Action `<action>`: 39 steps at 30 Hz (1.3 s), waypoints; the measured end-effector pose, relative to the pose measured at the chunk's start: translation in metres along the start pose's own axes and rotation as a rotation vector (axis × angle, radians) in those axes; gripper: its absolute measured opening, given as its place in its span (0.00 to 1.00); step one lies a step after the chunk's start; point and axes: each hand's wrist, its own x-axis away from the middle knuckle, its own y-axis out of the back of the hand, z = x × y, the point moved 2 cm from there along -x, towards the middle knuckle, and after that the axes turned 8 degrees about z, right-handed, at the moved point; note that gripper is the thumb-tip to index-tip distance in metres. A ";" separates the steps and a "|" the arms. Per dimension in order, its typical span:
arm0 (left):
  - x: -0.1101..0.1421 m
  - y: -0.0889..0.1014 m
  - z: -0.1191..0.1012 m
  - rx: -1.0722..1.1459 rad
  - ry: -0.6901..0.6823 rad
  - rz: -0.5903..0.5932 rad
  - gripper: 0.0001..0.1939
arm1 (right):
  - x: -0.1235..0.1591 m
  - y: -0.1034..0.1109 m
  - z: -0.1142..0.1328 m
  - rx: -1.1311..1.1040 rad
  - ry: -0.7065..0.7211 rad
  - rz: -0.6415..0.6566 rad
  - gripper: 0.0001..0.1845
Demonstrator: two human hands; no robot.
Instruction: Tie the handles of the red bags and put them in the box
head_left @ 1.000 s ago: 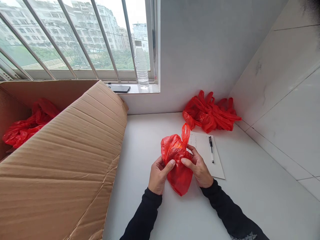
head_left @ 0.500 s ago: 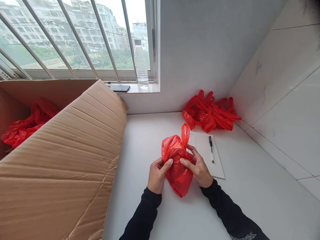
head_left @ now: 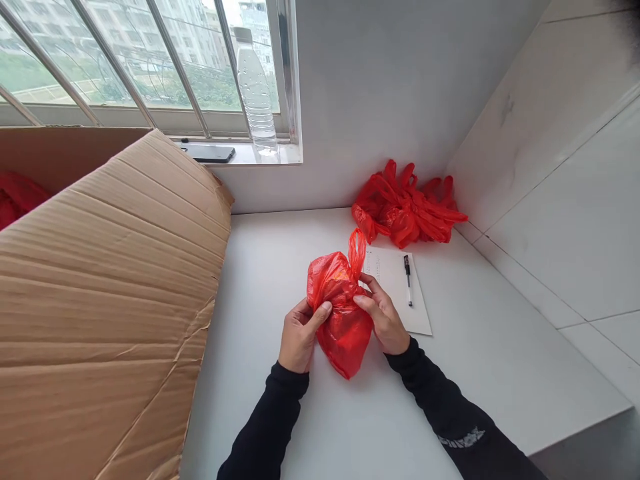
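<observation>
Between both hands is a red plastic bag (head_left: 345, 333), bunched up, with a looped handle sticking up at its top. My left hand (head_left: 301, 331) pinches its left side, thumb laid over the front. On the right side, near the base of the loop, my right hand (head_left: 386, 317) grips the plastic with thumb and fingers. Whatever the bag may contain is hidden. Behind the right hand lies a sheet of white paper (head_left: 395, 280) with some handwriting, and a black-capped pen (head_left: 409, 280) rests on it.
A large open cardboard box (head_left: 125, 267) fills the left, with red plastic (head_left: 20, 197) inside. Red plastic bags (head_left: 405, 210) are heaped at the back of the white table (head_left: 260, 267). On the windowsill are a water bottle (head_left: 257, 100) and a phone (head_left: 213, 154).
The view has shifted, so everything sits a little further left and higher. My right thumb has moved slightly towards the base of the loop; both hands keep hold of the bag.
</observation>
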 end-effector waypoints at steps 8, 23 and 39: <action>0.001 -0.001 0.001 -0.068 -0.018 0.061 0.20 | 0.000 0.001 -0.002 0.077 0.075 -0.073 0.21; 0.005 -0.009 0.001 0.208 -0.022 0.071 0.20 | 0.017 -0.024 0.004 0.717 0.296 0.084 0.24; 0.000 0.003 -0.001 0.300 -0.014 -0.085 0.16 | 0.018 -0.030 0.010 0.800 0.392 0.042 0.20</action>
